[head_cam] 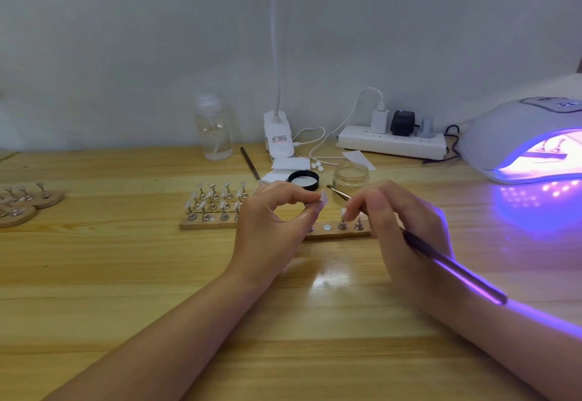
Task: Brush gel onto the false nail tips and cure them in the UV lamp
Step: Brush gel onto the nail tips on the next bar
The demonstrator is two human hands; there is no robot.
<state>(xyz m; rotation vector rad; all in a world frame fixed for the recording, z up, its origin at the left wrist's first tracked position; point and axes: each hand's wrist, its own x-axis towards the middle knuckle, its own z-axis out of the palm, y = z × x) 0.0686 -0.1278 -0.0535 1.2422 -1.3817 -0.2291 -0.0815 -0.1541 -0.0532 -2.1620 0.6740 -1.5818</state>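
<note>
Pale pine-plank bench [126, 274]: fills the lower two thirds of the frame.

Left hand [271, 227], centre of frame: thumb and fingers curled, pinching a small clear false nail tip on a metal stand [321, 200] raised above the bench.

Right hand [400, 221], just right of centre: fingers curled around a long dark-handled gel brush [441, 258]; the handle runs toward the lower right, the bristle end [333, 189] points up-left, near the held tip. Whether bristles touch the tip cannot be told. The two hands are close together but apart.

Narrow wooden holder strip [333, 233], under and between the hands: carries two metal stands [349, 224], one with a nail tip, and a bare round metal disc [327, 228].

Wooden holder block with rows of clear nail tips on metal stands [214, 205]: left of the left hand.

Round wooden discs with further stands [25, 202]: far left edge.

Small clear glass jar, open [350, 177], with its black round lid [304, 179] lying beside it: behind the hands.

White dome UV lamp, lit violet [519, 136]: upper right, with a strip of stands inside; violet glow on the bench and right forearm.

Clear plastic pump bottle [214, 129], white clip lamp base [278, 132], white power strip with plugs [390, 142]: along the wall at the rear.
</note>
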